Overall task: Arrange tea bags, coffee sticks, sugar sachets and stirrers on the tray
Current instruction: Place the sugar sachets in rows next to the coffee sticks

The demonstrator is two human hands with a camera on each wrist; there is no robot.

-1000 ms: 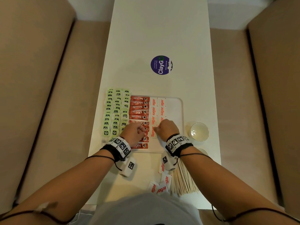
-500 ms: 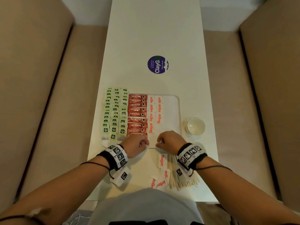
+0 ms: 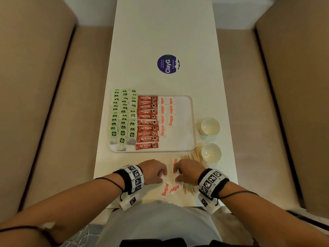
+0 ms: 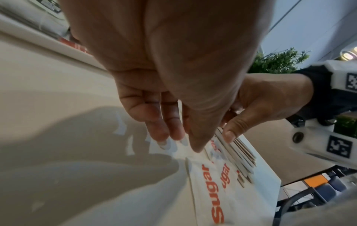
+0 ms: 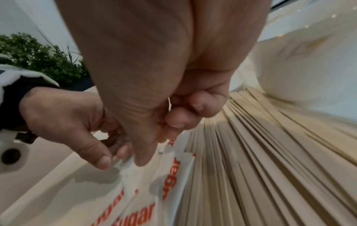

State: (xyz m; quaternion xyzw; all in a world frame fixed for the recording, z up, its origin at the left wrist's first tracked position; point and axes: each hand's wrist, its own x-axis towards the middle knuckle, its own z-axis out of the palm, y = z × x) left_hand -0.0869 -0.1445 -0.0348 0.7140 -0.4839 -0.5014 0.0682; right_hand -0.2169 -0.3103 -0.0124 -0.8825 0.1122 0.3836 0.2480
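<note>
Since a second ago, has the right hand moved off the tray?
Yes. The right hand has come back toward the person, from over the tray to the loose sugar sachets below its near rim.

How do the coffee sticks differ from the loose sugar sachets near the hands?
The coffee sticks are red and lie in one neat column on the tray; the loose sugar sachets are white with orange lettering and lie jumbled on the table. Both are flat packets.
</note>
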